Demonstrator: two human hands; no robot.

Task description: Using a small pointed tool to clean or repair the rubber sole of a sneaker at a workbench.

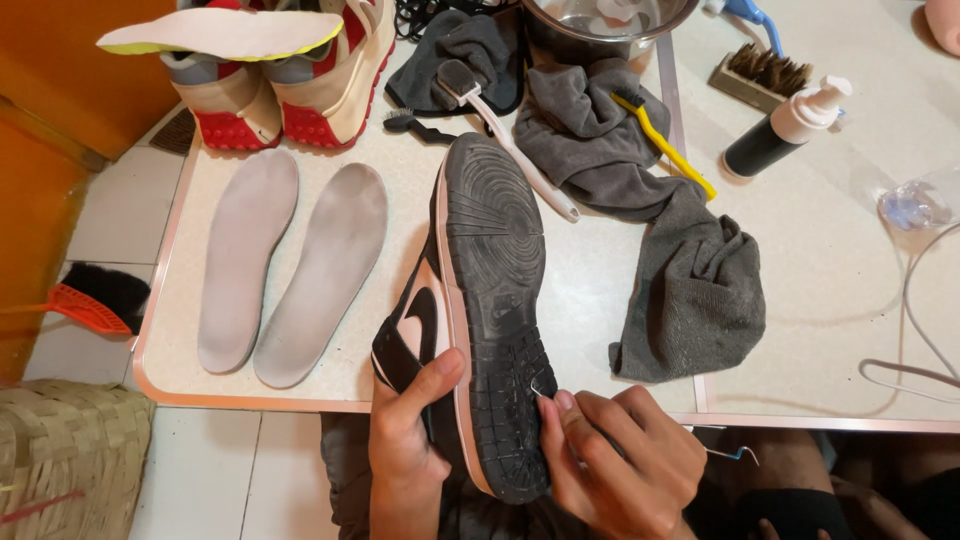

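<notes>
Left hand [410, 440]: grip wrapped around sneaker [490, 300], sole up.
Right hand [620, 460]: grip pinching metal pick [540, 392] against the sole.

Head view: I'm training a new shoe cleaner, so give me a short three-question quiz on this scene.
1. True or false: the left hand grips the black-soled shoe with its sole turned up.
2. What does the right hand press against the sole? A) yellow brush B) thin metal hook pick C) grey towel
3. How many loose insoles lie flat on the table?

Key: 1 true; 2 B, the pick; 3 two.
</notes>
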